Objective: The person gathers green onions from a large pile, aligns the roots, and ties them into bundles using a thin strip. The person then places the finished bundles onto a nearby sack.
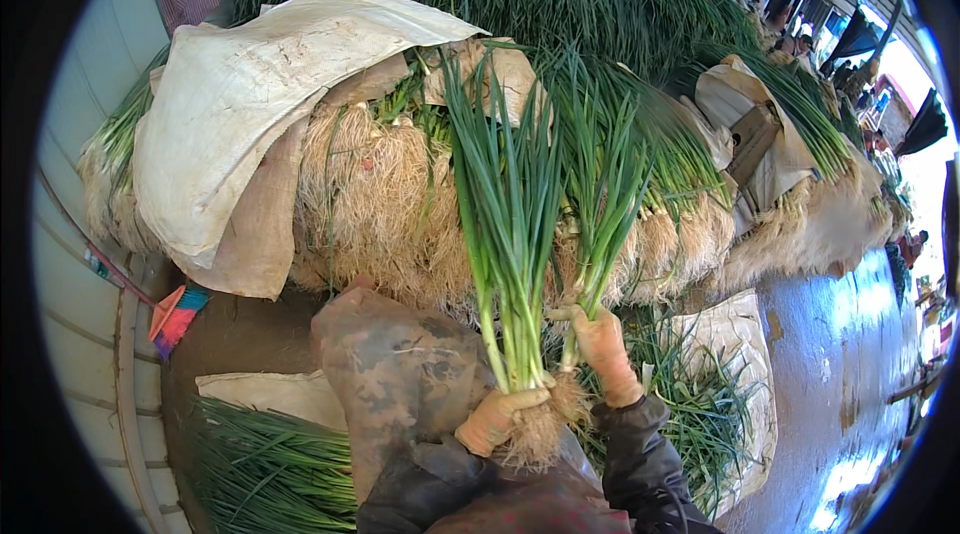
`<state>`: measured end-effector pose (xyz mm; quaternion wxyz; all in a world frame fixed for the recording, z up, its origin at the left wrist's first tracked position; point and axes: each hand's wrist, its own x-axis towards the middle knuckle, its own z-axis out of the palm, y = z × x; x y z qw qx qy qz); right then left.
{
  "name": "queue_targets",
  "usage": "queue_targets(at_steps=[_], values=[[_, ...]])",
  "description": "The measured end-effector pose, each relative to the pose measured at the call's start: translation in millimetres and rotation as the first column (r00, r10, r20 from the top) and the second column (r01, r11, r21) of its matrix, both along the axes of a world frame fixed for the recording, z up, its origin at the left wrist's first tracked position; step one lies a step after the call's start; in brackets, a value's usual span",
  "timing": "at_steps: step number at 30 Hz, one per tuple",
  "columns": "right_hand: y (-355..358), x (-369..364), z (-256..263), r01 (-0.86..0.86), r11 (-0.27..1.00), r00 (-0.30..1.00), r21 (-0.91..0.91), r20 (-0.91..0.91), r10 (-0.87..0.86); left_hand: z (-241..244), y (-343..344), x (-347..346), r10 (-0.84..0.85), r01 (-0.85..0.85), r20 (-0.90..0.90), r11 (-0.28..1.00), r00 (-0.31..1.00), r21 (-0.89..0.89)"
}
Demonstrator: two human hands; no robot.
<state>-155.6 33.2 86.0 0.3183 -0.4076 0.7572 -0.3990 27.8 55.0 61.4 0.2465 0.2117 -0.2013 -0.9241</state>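
Note:
My left hand [493, 420], in a pale orange glove, is shut around the white lower stems of a bunch of green onions [516, 249], just above its shaggy roots. The leaves of that bunch point away from me. Beside it, my gloved right hand [606, 354] grips a smaller bunch of green onions [600, 249] by the stems. The roots of both bunches meet between my hands. Directly beyond lies a large stack of green onions [375, 189], its pale roots facing me.
A white woven sheet [285, 99] covers part of the stack. More onions [277, 470] lie at lower left, and loose leaves [690, 399] on a sack [754, 384] at right. A broom [176, 316] leans by the left wall [82, 294]. Wet floor [832, 361] stretches right; people are far off.

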Motion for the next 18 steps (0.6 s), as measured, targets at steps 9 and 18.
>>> queue_targets(at_steps=[9, 18], values=[[6.4, -3.8, -16.5, 0.006, 0.977, 0.602, -0.214, 0.781, 0.167, -11.3, 11.5, 0.9, 0.052, -0.051, 0.000, 0.980, 0.999, 0.191], [67.6, -0.1, -63.6, 0.259, 0.965, 0.950, 0.033, 0.171, -0.261, 19.3, 8.6, -5.0, 0.121, -0.143, 0.098, 0.955, 0.988, 0.259]])
